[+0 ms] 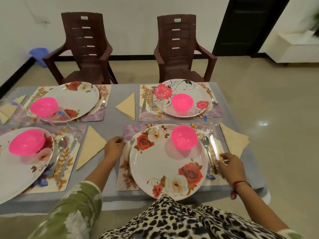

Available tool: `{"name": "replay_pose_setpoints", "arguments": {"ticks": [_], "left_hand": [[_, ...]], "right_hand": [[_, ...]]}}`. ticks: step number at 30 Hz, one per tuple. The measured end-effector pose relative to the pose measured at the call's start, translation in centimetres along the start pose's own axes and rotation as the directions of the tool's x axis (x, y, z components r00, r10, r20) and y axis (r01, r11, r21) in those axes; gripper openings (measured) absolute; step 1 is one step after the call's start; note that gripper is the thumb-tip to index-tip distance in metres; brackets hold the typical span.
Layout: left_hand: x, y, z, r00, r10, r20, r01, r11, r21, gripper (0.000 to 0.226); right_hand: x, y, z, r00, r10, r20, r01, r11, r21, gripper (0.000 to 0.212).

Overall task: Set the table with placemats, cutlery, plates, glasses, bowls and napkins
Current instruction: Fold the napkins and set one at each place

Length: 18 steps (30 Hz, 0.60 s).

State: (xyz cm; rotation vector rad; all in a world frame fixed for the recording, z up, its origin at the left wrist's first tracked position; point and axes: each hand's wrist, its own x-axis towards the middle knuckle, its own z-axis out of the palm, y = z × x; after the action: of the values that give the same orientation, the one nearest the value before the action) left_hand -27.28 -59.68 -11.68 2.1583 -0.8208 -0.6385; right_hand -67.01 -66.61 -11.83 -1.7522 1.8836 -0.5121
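Leopard-print cloth (181, 219) overlaps rose plate (165, 163); chair labels (84, 18) seem unreadable.

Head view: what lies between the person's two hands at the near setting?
In the head view, the rose-patterned plate spans the gap between left hand and right hand, a pink bowl on its far part; fork, spoon and knife flank it.

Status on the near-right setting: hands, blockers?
Hands: left hand beside fork, right hand on knife; grip unclear on both. Placed: plate, pink bowl, spoon, napkin. No blocker seen.
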Motion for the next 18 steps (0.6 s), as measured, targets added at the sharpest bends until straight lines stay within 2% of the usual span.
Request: {"name": "replay_pose_setpoints", "arguments": {"ticks": [7, 18], "left_hand": [[3.1, 0.0, 2.0, 0.987, 0.019, 0.162, -0.024, 0.999, 0.030, 0.023], [3.7, -0.5, 1.9, 0.985, 0.044, 0.165, -0.052, 0.998, 0.047, 0.019]], "right_hand": [[0.7, -0.3, 0.2, 0.997, 0.068, 0.043, -0.069, 0.998, 0.001, 0.026], [1.0, -1.3, 1.5, 0.999, 0.045, 0.022, -0.042, 0.991, -0.123, 0.019]]}}
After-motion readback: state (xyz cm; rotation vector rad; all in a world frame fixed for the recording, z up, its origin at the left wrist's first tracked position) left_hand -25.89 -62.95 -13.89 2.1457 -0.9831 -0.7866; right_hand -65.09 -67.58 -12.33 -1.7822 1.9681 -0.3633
